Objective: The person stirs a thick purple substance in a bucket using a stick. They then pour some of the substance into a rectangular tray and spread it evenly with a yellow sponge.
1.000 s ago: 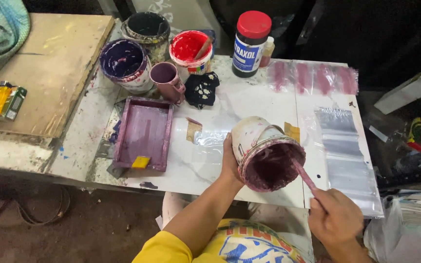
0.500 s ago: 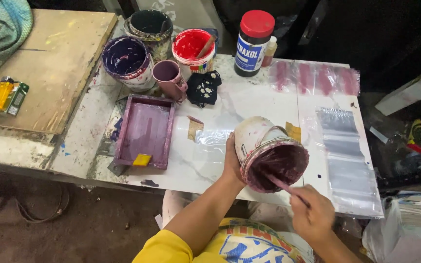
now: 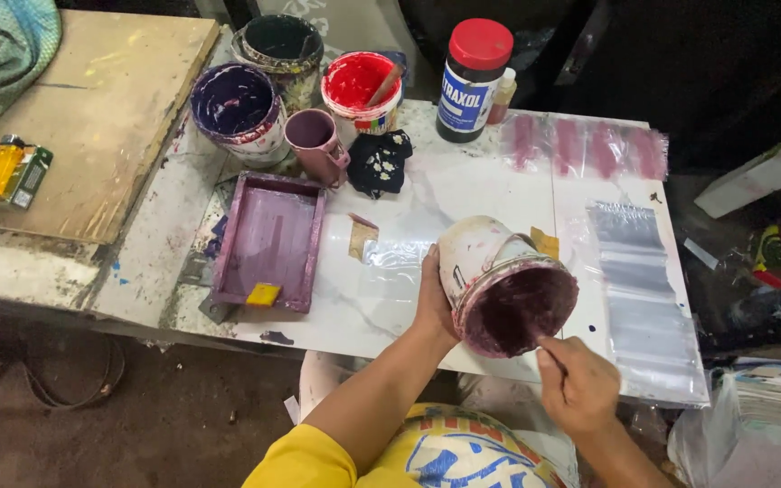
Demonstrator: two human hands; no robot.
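— Near the front edge of the white table (image 3: 463,194), what was each hand doing?

— The left hand (image 3: 433,303) was wrapped around the side of a paint can (image 3: 499,280), holding it tilted so that its mouth faced the person. The right hand (image 3: 578,387) was closed around a thin stick (image 3: 549,352), whose tip was inside the can.

— How much was left in that can?

— I judged it nearly empty: only a dark maroon film covered the inner wall. The scraping or stirring looked to be in progress, not finished.

— And the other containers?

— Left of the can lay a purple tray (image 3: 268,242), stained but holding no pool of paint. Behind the can, far from it, stood a purple bucket (image 3: 237,110) with dark violet paint, a small mauve mug (image 3: 315,142), a red tub (image 3: 359,90) with red paint and a stick in it, and a dark pot (image 3: 279,47). I could not tell what the pot held. A red-capped bottle (image 3: 474,79) stood closed, behind the can.
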